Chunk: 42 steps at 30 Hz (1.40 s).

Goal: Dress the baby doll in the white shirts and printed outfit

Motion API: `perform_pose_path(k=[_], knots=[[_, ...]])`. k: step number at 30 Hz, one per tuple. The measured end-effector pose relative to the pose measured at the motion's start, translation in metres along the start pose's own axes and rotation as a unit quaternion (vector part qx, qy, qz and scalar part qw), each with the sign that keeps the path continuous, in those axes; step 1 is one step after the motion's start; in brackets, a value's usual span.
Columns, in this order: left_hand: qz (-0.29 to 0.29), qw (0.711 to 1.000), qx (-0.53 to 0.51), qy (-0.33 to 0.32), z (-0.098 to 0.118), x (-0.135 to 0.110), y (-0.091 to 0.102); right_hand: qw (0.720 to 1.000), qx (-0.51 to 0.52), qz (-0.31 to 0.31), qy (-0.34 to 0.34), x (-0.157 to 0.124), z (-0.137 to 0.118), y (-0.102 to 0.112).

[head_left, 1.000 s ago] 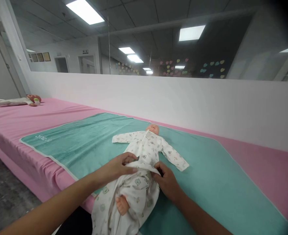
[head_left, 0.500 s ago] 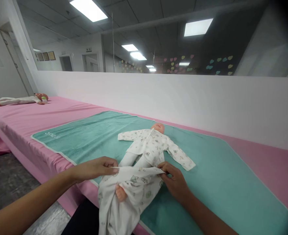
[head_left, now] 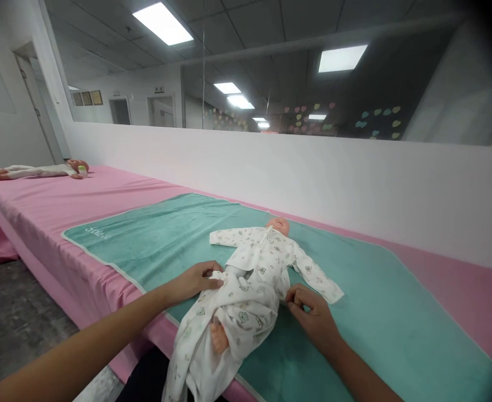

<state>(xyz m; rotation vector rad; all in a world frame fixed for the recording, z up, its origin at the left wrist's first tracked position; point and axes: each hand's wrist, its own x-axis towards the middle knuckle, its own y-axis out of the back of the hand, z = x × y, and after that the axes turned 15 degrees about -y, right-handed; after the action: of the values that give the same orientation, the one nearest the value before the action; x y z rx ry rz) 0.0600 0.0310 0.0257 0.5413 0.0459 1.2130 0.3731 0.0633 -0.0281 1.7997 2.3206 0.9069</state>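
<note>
A baby doll (head_left: pixel 266 251) in a white printed top lies face up on a teal towel (head_left: pixel 154 234). White printed trousers (head_left: pixel 229 321) are bunched around its legs, with one bare foot (head_left: pixel 218 338) poking out. My left hand (head_left: pixel 193 279) pinches the trousers' waistband at the doll's left hip. My right hand (head_left: pixel 313 312) rests with curled fingers on the towel just right of the trousers, apparently holding nothing. The trouser legs hang over the bed's front edge.
The towel lies on a long pink bed (head_left: pixel 41 206) against a white wall (head_left: pixel 355 184) with glass above. A second dressed doll (head_left: pixel 41 169) lies at the far left end. Grey floor (head_left: pixel 11 324) lies beside the bed.
The trousers' waistband has gone from stretched wide between both hands to bunched at the doll's hips. My right hand has let go and moved slightly right; the view shifted a little.
</note>
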Motion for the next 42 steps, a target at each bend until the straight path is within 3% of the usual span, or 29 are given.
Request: perform_pose_path(k=[2, 4, 7, 9, 14, 23, 28, 32, 36, 39, 42], knots=[[0.042, 0.999, 0.013, -0.006, -0.003, 0.004, -0.01, 0.999, -0.004, 0.038, -0.02, 0.0, 0.0, 0.002], [0.046, 0.999, 0.016, 0.01, -0.003, 0.003, -0.015, 0.996, -0.012, 0.052, -0.077, -0.001, -0.001, 0.002], [0.016, 0.999, 0.019, 0.045, 0.004, -0.004, -0.018, 0.982, -0.007, 0.01, -0.186, 0.001, -0.003, -0.005], [0.014, 0.998, 0.013, 0.056, 0.009, -0.007, -0.021, 0.974, 0.02, -0.009, -0.224, 0.003, -0.004, -0.01], [0.033, 0.998, -0.002, 0.048, 0.017, -0.002, -0.042, 0.977, 0.077, 0.022, -0.196, 0.006, -0.009, -0.012], [0.099, 0.987, -0.124, 0.027, 0.042, 0.015, -0.083, 0.953, 0.195, 0.112, -0.204, 0.003, -0.011, 0.013], [0.099, 0.974, -0.204, 0.014, 0.024, 0.024, -0.107, 0.953, 0.183, 0.118, -0.21, 0.003, -0.003, 0.017], [0.084, 0.987, -0.135, 0.01, 0.005, 0.024, -0.119, 0.958, 0.135, 0.143, -0.208, 0.008, 0.0, 0.027], [0.106, 0.993, -0.054, -0.027, 0.0, 0.022, -0.121, 0.983, 0.094, 0.088, -0.13, 0.014, -0.025, 0.036], [0.129, 0.989, 0.019, -0.065, -0.002, 0.024, -0.121, 0.993, 0.035, -0.035, -0.109, 0.022, -0.055, 0.03], [0.129, 0.99, 0.029, -0.047, -0.007, 0.025, -0.118, 0.977, -0.048, -0.187, -0.087, 0.033, -0.073, 0.015]])
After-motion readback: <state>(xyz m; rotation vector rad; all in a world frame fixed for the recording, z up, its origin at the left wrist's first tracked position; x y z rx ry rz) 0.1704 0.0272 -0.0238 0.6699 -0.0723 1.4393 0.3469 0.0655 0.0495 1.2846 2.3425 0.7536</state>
